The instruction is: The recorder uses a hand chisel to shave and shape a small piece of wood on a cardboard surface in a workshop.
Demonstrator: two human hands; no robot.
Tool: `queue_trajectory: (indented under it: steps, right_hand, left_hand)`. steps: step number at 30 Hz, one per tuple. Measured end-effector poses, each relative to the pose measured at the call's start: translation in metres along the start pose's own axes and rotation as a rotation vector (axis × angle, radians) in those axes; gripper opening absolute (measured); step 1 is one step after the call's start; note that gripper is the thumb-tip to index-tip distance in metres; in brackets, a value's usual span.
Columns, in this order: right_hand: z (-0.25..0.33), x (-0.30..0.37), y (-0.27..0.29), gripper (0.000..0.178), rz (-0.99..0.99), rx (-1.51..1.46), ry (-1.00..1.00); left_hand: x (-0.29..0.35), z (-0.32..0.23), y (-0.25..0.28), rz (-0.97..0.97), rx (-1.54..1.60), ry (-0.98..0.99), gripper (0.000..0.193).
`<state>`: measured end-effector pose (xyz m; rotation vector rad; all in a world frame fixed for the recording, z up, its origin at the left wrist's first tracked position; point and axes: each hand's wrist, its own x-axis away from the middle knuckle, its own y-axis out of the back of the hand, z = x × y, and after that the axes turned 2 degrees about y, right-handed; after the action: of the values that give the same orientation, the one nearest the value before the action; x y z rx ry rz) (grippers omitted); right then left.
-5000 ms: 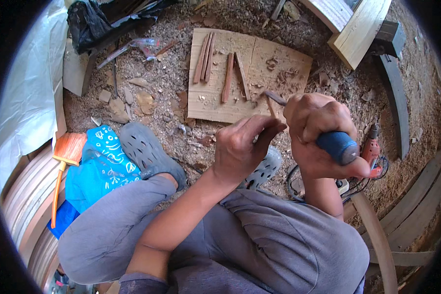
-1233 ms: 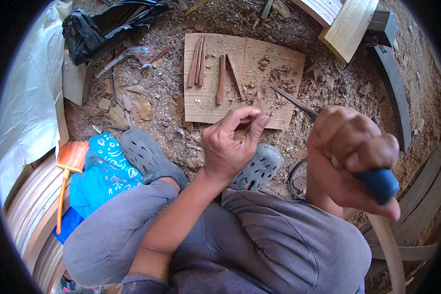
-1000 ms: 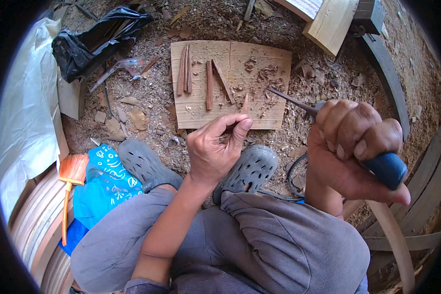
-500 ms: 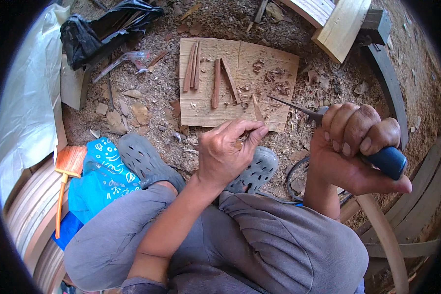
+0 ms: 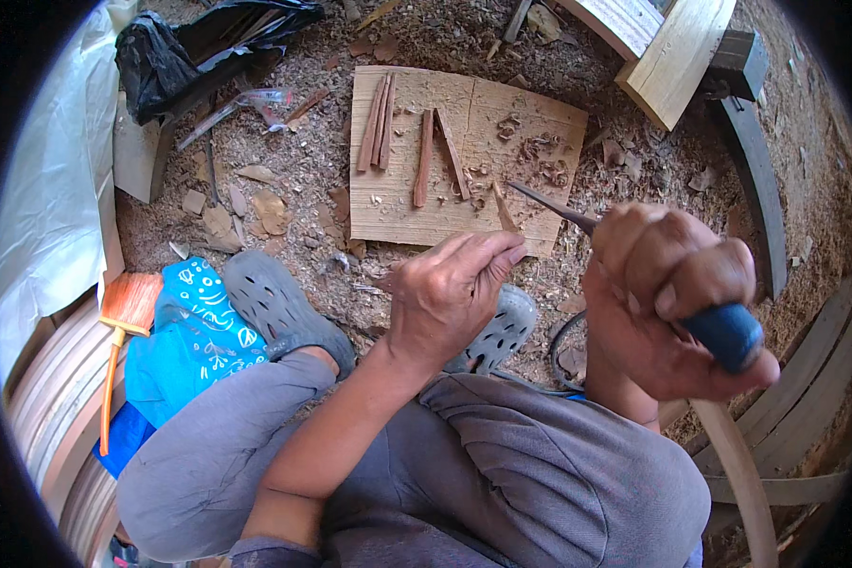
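My left hand [image 5: 452,293] pinches a small pointed wood stick [image 5: 504,210] between thumb and fingers. The stick's tip points away from me over a pale wooden board [image 5: 398,213]; its other end is hidden in the hand. My right hand [image 5: 674,289] is wrapped round the blue handle of a knife [image 5: 551,204]. Its thin dark blade reaches left, with the tip close to the stick's point. Farther up the board lie several reddish-brown wood sticks [image 5: 424,161], and curled shavings [image 5: 544,156] are scattered at its right.
Sawdust and chips cover the ground. Grey clogs [image 5: 279,298] stand below the board. At left are an orange brush [image 5: 128,308], a blue cloth [image 5: 194,322] and a black plastic bag [image 5: 156,71]. Wooden pieces [image 5: 677,62] lie at upper right.
My right hand and the knife have moved slightly left, bringing the blade tip nearer the stick. My left hand has turned a little, still pinching the stick. The view has shifted slightly.
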<state>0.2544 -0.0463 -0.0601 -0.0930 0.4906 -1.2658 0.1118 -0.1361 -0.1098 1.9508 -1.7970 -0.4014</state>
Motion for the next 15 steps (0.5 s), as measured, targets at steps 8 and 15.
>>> queue_trajectory:
  steps: [8, 15]
  right_hand:
    - [-0.016, -0.002, -0.012, 0.061, 0.019, -0.022, -0.169]
    - [-0.013, -0.008, -0.009, 0.062, 0.107, -0.033, -0.087]
  left_hand:
    - [0.002, 0.002, -0.001, -0.007, 0.010, -0.028, 0.011]
    - [0.000, 0.002, -0.002, -0.041, 0.010, -0.050, 0.013]
